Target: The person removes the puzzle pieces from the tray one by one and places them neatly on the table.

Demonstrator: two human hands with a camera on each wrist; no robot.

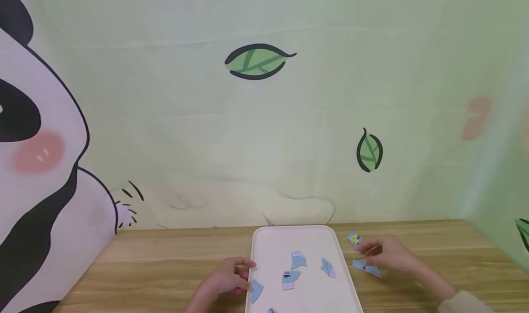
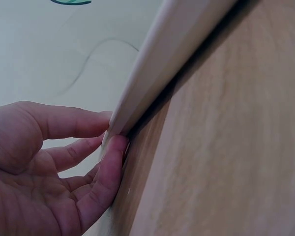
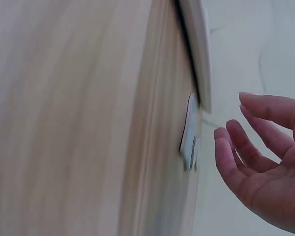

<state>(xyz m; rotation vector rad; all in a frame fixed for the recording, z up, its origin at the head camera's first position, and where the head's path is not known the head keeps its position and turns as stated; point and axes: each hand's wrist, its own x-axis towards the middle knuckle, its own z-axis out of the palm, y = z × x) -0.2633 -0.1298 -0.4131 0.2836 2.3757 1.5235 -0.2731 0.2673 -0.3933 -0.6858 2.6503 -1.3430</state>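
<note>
A white tray (image 1: 314, 299) is pinched at its left edge by the left hand (image 1: 229, 275); nothing is held by the right hand (image 1: 390, 254), curved near two thin blue pieces (image 1: 373, 270) (one yellow-patterned) outside the right edge. Inside, irregular blue pieces (image 1: 298, 260) are scattered.

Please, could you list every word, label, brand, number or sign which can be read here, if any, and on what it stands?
None can be read in these views.
Blue pieces: print too small to make out.
Red mark on the backdrop: too blurred to read.
Tray: no lettering visible.
</note>
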